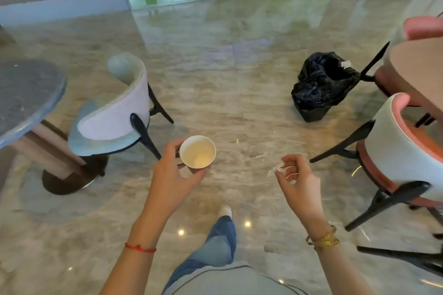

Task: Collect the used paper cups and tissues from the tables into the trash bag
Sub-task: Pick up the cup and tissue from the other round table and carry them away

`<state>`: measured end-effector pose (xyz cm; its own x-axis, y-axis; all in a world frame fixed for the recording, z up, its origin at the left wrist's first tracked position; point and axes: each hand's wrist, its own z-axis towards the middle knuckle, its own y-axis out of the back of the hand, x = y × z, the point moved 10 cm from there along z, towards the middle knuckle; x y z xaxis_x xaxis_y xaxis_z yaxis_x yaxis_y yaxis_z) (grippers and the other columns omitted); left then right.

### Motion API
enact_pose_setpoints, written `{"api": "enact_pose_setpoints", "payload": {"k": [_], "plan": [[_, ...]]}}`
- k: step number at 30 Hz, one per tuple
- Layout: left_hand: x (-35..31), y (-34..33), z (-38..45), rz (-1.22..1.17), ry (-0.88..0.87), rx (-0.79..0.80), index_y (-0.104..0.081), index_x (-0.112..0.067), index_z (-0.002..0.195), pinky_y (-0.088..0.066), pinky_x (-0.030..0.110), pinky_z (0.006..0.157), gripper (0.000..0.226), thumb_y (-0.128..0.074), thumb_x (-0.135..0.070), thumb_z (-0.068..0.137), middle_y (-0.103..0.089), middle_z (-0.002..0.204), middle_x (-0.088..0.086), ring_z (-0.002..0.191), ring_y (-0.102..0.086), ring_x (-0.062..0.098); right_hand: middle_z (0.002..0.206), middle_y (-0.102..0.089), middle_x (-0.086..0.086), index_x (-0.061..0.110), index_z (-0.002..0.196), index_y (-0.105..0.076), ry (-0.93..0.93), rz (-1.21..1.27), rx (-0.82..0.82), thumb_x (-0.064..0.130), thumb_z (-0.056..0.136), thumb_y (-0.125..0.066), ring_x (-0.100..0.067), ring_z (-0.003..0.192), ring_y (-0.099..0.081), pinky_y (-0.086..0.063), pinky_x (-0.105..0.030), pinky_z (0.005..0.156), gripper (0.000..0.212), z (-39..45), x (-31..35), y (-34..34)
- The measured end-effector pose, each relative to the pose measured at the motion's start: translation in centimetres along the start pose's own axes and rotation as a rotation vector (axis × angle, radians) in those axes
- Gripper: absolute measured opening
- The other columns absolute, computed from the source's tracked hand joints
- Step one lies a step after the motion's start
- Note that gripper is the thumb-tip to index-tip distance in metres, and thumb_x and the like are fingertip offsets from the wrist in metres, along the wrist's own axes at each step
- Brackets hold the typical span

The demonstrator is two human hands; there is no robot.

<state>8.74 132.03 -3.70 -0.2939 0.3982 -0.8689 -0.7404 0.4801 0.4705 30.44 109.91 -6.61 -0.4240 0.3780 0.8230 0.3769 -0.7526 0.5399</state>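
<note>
My left hand [171,175] grips a white paper cup [197,151] from below, its open mouth facing up toward me and looking empty inside. My right hand [297,179] pinches a small crumpled white tissue [278,168] between its curled fingers. A black trash bag [321,84] lines a bin standing on the marble floor ahead and to the right, well beyond both hands, with a white scrap at its far rim.
A grey round table [26,93] with a white-backed chair [115,117] stands on the left. A tan table [419,72] and pink-rimmed chairs [402,148] stand on the right, next to the bag. Open floor lies between; my leg and shoe [225,211] show below.
</note>
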Motion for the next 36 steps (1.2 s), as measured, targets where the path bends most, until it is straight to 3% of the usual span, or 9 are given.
{"api": "enact_pose_setpoints", "payload": {"k": [4,8,15,20,24,27,32,36], "plan": [[-2.2,-5.3,11.0,0.023,-0.093,0.103,-0.043,-0.037,0.119,-0.044,0.002,0.075,0.070,-0.087,-0.037,0.065,-0.053,0.116,-0.026,0.105,-0.053,-0.011,0.087,-0.060,0.013,0.021,0.104,-0.056,-0.045,-0.031,-0.103,0.007,0.080,-0.071,-0.002,0.077,-0.059,-0.047,-0.010,0.066,0.032,8.9,-1.3,1.1],[-4.8,-10.8,21.0,0.025,-0.179,0.187,-0.043,-0.036,0.119,-0.041,0.000,0.073,0.071,-0.089,-0.032,0.064,-0.048,0.113,-0.033,0.100,-0.052,-0.017,0.086,-0.060,0.014,0.020,0.104,-0.056,-0.053,-0.055,-0.200,0.006,0.080,-0.073,-0.003,0.077,-0.059,-0.047,-0.008,0.064,0.033,16.9,-2.6,2.6],[-8.2,-22.0,35.0,-0.018,-0.248,0.329,-0.045,-0.036,0.118,-0.051,0.016,0.082,0.070,-0.089,-0.030,0.063,-0.060,0.116,-0.018,0.102,-0.061,-0.002,0.084,-0.059,0.012,0.020,0.102,-0.055,-0.155,-0.087,-0.340,0.007,0.080,-0.073,-0.003,0.076,-0.058,-0.048,-0.012,0.064,0.032,29.2,-8.0,6.3],[-10.4,-31.7,43.5,-0.030,-0.293,0.401,-0.041,-0.054,0.112,-0.046,0.006,0.078,0.071,-0.088,-0.033,0.063,-0.059,0.117,-0.017,0.101,-0.058,-0.007,0.083,-0.060,0.013,0.024,0.098,-0.054,-0.216,-0.101,-0.400,0.010,0.079,-0.073,-0.002,0.078,-0.057,-0.046,-0.009,0.065,0.030,38.4,-13.7,8.9],[-12.9,-39.6,50.1,-0.040,-0.290,0.426,-0.040,-0.055,0.114,-0.049,0.015,0.081,0.069,-0.085,-0.040,0.064,-0.057,0.115,-0.025,0.104,-0.058,-0.004,0.084,-0.060,0.015,0.027,0.097,-0.053,-0.232,-0.104,-0.409,0.012,0.081,-0.073,0.000,0.080,-0.057,-0.044,-0.007,0.065,0.030,46.4,-17.9,12.1],[-15.6,-45.4,55.0,-0.057,-0.305,0.442,-0.043,-0.043,0.119,-0.048,0.011,0.080,0.068,-0.082,-0.037,0.064,-0.055,0.113,-0.029,0.104,-0.055,-0.008,0.084,-0.058,0.015,0.027,0.098,-0.052,-0.220,-0.109,-0.398,0.013,0.082,-0.071,-0.001,0.080,-0.057,-0.044,-0.008,0.066,0.028,53.1,-20.6,14.9],[-19.2,-53.5,62.4,-0.043,-0.311,0.460,-0.040,-0.042,0.121,-0.048,0.018,0.086,0.069,-0.083,-0.035,0.067,-0.054,0.115,-0.025,0.105,-0.055,-0.005,0.084,-0.060,0.008,0.026,0.096,-0.052,-0.246,-0.079,-0.375,0.014,0.083,-0.069,-0.008,0.076,-0.055,-0.048,-0.017,0.067,0.025,63.3,-25.1,18.8],[-20.3,-59.1,67.8,-0.035,-0.295,0.476,-0.039,-0.045,0.121,-0.045,0.014,0.085,0.070,-0.083,-0.035,0.067,-0.049,0.115,-0.030,0.106,-0.052,-0.009,0.083,-0.060,0.008,0.033,0.092,-0.050,-0.279,-0.075,-0.352,0.014,0.083,-0.069,-0.005,0.076,-0.055,-0.045,-0.011,0.065,0.027,70.3,-28.9,20.4]]}}
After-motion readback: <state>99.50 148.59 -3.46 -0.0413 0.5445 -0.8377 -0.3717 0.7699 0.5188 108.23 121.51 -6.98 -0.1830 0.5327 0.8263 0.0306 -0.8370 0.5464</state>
